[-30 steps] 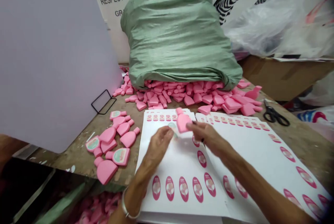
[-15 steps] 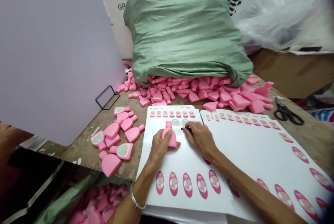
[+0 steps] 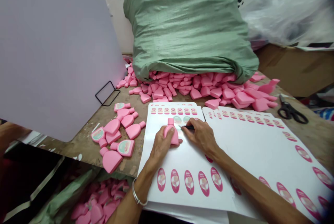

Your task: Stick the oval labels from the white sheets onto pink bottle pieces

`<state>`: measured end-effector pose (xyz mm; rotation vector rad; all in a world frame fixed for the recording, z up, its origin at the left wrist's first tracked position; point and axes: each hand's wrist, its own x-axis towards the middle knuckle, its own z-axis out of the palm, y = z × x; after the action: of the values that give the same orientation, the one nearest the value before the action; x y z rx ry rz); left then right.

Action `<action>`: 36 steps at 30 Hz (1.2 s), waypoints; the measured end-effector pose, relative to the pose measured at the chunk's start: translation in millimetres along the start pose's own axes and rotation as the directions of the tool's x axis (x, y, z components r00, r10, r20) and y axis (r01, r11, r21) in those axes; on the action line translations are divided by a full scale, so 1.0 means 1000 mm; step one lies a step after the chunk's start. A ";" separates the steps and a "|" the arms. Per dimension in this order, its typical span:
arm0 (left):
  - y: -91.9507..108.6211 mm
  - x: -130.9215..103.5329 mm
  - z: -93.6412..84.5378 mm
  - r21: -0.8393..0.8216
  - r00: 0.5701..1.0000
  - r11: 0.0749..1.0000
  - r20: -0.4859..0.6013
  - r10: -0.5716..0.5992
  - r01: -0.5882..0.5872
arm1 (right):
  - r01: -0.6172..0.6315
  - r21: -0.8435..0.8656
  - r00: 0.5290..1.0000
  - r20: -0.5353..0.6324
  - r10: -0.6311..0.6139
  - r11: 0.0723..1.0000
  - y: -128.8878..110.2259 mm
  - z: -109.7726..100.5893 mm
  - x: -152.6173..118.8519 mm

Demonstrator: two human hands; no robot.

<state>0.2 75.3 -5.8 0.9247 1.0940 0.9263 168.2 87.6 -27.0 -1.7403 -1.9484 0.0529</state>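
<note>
Left forearm [image 3: 143, 185]: one bangle [image 3: 134, 194], thin, silver-coloured, rounded (part of the loop is hidden from view). Left hand [image 3: 159, 142] and right hand [image 3: 203, 136] bare; right forearm [image 3: 240, 170] bare also.

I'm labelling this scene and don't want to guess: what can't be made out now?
In the head view:
Pink bottle-shaped piece, lower left part: hidden by the left hand.
Black tool, rear end: hidden in the right hand.
Green sack, top: cut off by the upper edge.
Oval labels, fine print: too small to read.
</note>
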 end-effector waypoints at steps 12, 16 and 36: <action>-0.004 -0.002 -0.003 -0.038 0.998 0.998 0.027 0.048 -0.047 | 0.058 -0.002 0.998 0.006 -0.058 0.998 0.001 0.001 0.000; -0.006 -0.001 -0.004 -0.076 0.999 0.996 0.036 0.042 -0.039 | -0.113 0.308 0.994 0.039 0.106 0.945 0.002 0.003 0.003; 0.029 -0.031 -0.001 -0.404 0.994 0.913 0.106 -0.020 0.062 | -0.039 0.591 0.999 0.000 0.048 0.805 -0.053 -0.050 -0.012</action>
<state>-10.6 56.5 30.2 0.5929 0.7895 1.0140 139.8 51.6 30.9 -1.3482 -1.6325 0.6014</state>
